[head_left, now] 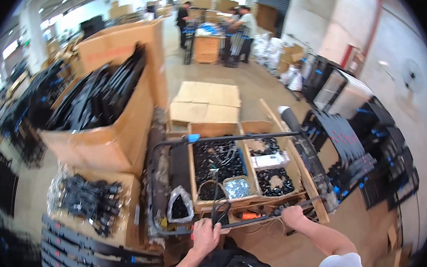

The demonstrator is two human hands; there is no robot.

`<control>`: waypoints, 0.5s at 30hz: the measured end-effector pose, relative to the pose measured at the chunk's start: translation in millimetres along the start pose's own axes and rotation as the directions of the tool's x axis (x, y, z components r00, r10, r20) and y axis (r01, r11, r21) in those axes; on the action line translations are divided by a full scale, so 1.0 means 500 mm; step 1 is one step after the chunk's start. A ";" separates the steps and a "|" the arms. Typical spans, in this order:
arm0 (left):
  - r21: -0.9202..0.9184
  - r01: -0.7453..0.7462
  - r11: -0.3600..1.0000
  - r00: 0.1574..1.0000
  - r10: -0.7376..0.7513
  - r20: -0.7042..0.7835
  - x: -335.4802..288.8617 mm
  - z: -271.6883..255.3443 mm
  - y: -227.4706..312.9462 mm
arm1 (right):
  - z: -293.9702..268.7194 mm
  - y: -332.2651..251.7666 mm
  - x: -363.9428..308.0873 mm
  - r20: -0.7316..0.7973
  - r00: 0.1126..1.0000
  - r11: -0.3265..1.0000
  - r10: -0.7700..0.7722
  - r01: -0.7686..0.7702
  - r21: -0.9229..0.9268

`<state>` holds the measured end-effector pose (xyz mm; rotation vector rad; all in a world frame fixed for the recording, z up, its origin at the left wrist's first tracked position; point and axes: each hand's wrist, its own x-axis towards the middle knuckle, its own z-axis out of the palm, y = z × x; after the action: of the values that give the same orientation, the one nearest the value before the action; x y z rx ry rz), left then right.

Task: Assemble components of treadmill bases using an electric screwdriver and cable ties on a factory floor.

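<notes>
A black tubular metal frame (243, 136) with rounded corners lies across the workbench, over the parts box. My left hand (206, 235) is closed on its near bar, with a bit of red showing beside the fingers. Further right, my right hand (293, 216) is closed around the same near bar, by a dark fitting. Below the frame, the divided wooden box (247, 159) holds many small black parts, a heap of silvery hardware (238, 187) and a white carton (270, 159). An orange-handled tool (247, 215) lies between my hands. A clear bag of black parts (180, 207) sits near the left corner.
A tall carton (107, 147) full of black panels stands at left, above a box of black parts (90, 199). Curved black slats (79, 246) are stacked at lower left. Folded black frames (346, 139) line the right wall. Co-workers (244, 28) stand at a far table.
</notes>
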<state>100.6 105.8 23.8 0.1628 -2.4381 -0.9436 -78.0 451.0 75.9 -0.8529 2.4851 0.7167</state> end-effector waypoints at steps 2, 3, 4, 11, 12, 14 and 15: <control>0.064 0.135 0.989 0.976 -0.144 0.163 -0.005 0.016 -0.029 | -0.063 -0.046 -0.028 -0.404 0.909 0.987 0.103 -0.044 0.153; 0.105 0.124 0.987 0.972 -0.142 0.185 -0.001 0.021 -0.022 | -0.086 -0.055 -0.040 -0.431 0.901 0.991 0.056 0.002 0.133; 0.149 0.112 0.982 0.968 -0.142 0.208 0.000 0.019 -0.023 | -0.069 -0.043 -0.037 -0.425 0.901 0.987 0.093 -0.026 0.161; 0.182 0.146 0.972 0.966 -0.180 0.187 -0.013 0.033 -0.002 | -0.034 -0.060 -0.054 -0.525 0.850 0.992 -0.041 0.097 0.079; 0.177 0.154 0.972 0.965 -0.186 0.184 -0.021 0.026 -0.009 | 0.037 -0.045 -0.026 -0.217 0.973 0.991 0.083 -0.057 0.122; 0.209 0.144 0.967 0.961 -0.187 0.203 -0.024 0.041 -0.019 | 0.068 -0.027 -0.009 -0.028 0.999 0.998 0.045 -0.044 0.044; 0.224 0.144 0.964 0.962 -0.190 0.197 -0.025 0.051 -0.027 | 0.051 -0.041 -0.002 -0.261 0.961 0.992 0.095 -0.069 0.108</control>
<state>97.3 114.4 -6.2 0.3631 -2.7610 -0.8112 -58.4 452.4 49.5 -0.8629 2.7823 0.5303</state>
